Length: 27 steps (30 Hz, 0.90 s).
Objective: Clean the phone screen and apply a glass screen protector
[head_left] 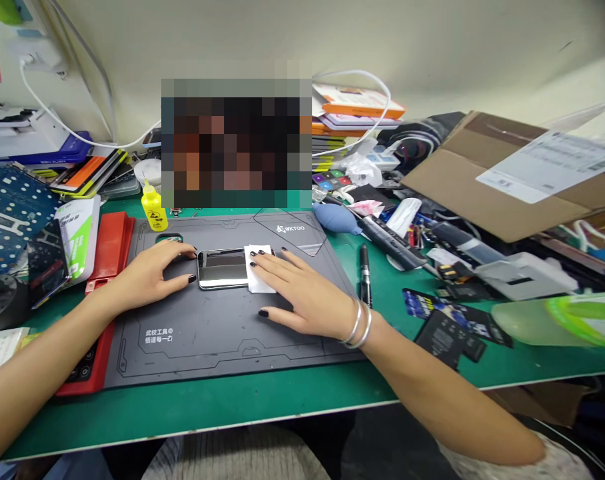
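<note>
A smartphone point(223, 269) with a dark, shiny face lies flat on the grey work mat point(202, 347). At its left end is my left hand point(149, 270), with thumb and fingers apart; the fingertips are at the phone's left edge, and whether they touch it I cannot tell. My right hand point(302, 287) lies with stretched fingers over a white wipe point(260, 270) on the phone's right part, which is mostly covered. The right thumb is spread out over the mat. Two silver bangles point(359, 325) circle the right wrist.
A yellow dropper bottle point(154, 207) stands behind the mat, and a red case point(107, 250) lies at its left. To the right are a blue air blower point(336, 218), a black pen point(365, 277), phone batteries point(447, 337) and a cardboard box point(512, 180). A blurred block hides the back middle.
</note>
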{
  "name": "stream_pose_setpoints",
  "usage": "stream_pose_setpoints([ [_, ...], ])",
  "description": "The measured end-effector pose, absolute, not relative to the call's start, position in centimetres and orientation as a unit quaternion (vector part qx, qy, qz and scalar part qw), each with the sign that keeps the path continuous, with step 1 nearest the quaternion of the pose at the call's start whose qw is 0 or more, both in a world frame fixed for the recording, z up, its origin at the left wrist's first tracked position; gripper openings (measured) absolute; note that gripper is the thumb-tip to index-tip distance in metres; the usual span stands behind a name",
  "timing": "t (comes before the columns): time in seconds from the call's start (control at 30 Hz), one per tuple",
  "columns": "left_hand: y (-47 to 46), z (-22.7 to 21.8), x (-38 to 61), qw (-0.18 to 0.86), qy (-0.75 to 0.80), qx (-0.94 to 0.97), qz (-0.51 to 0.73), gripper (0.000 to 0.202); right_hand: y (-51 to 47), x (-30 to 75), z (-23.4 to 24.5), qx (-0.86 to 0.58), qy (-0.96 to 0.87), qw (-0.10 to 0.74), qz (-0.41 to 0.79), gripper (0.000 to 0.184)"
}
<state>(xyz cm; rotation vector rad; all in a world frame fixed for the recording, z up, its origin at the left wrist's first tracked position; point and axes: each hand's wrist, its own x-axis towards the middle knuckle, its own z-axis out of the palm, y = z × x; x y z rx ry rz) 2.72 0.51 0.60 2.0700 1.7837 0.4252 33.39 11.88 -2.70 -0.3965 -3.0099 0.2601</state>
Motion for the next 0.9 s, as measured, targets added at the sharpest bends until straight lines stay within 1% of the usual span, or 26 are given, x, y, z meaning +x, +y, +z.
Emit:
stream_pose_setpoints([
  [0.1,0.47,0.6,2.64,0.188,0.633,0.736,0.151,0.047,12.04,33.39,-2.87,-0.117,-0.988,0.048,0.088,0.062],
  [0.23,0.47,0.57,2.62,0.184,0.633,0.736,0.153,0.047,12.65,33.6,-3.15,-0.147,-0.984,0.061,0.084,0.061],
  [0.4,0.54,0.52,2.67,0.183,0.632,0.738,0.149,0.046,12.35,33.62,-3.15,-0.122,-0.985,0.058,0.108,0.066],
  [0.47,0.54,0.54,2.66,0.183,0.632,0.738,0.149,0.046,12.33,33.59,-3.11,-0.111,-0.986,0.059,0.112,0.065],
  [0.57,0.53,0.55,2.6,0.183,0.634,0.736,0.151,0.047,12.68,33.64,-3.12,-0.136,-0.983,0.071,0.104,0.062],
  [0.63,0.52,0.51,2.54,0.181,0.635,0.736,0.152,0.047,12.85,33.68,-3.16,-0.152,-0.981,0.074,0.098,0.064],
  [0.73,0.52,0.35,2.4,0.178,0.63,0.74,0.154,0.046,12.73,33.62,-3.16,-0.134,-0.983,0.065,0.11,0.068],
  [0.83,0.5,0.2,2.29,0.179,0.625,0.743,0.156,0.046,12.64,33.48,-3.1,-0.11,-0.985,0.054,0.123,0.065],
  [0.9,0.5,0.16,2.26,0.179,0.626,0.743,0.157,0.047,12.74,33.44,-3.05,-0.127,-0.983,0.056,0.119,0.063],
])
